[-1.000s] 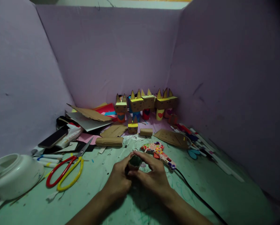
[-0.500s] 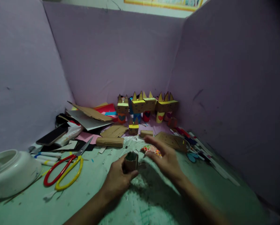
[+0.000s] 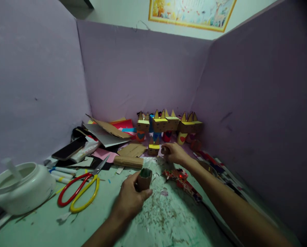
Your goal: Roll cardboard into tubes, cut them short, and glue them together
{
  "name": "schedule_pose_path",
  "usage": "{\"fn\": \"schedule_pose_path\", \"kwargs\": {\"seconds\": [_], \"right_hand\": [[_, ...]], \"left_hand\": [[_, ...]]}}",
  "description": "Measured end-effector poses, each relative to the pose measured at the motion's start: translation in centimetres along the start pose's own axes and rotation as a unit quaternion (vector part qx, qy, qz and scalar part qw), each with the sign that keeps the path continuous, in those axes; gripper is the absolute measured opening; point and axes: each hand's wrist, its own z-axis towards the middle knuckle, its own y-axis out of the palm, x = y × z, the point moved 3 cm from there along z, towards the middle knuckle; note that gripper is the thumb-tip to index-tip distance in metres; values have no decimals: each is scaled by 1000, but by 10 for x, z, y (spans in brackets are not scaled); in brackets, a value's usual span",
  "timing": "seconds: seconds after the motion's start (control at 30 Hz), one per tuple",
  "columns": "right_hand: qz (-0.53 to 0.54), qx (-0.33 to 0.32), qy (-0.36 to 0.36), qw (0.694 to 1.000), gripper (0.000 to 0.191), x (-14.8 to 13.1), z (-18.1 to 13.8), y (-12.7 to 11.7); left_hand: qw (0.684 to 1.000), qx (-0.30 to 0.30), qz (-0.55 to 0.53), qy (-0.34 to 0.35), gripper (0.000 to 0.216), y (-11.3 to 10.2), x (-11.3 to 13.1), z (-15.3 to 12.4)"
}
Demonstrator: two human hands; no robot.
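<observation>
My left hand is wrapped round a short cardboard tube, its open end up, above the middle of the table. Farther off, my right hand has its fingers closed on a small cardboard roll. Just left of that roll stands a small cardboard head with a yellow top and pointed ears. Beneath my right forearm lies a patterned red glue gun with a lit red light and a cord.
Scissors with red and yellow handles lie left, beside a white pot and markers. A cardboard roll and stacked sheets lie behind. Cardboard figures line the back. Purple panels enclose the table.
My right hand has moved forward from over the glue gun and closed on the small cardboard roll. My left hand keeps its cardboard tube. The view has tilted up.
</observation>
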Motion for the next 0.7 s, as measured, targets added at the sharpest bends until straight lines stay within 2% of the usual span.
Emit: {"fn": "schedule_pose_path", "kwargs": {"seconds": [0.07,0.13,0.2,0.3,0.4,0.7], "right_hand": [[41,36,-10,998,39,-14,-30,-4],[103,40,-14,994,44,-25,-67,6],[263,44,-16,964,46,-30,-103,26],[359,49,23,932,45,-25,-137,58],[367,34,45,928,43,-20,-144,74],[321,31,18,946,39,-24,-142,65]], "left_hand": [[1000,-15,-10,0,27,-2,3,0],[999,-46,-22,0,30,-3,5,-2],[996,-86,-27,5,31,0,6,-4],[993,-119,-9,15,24,6,3,-8],[993,-117,23,15,18,10,-1,-10],[984,-166,60,14,17,12,-3,-4]]}}
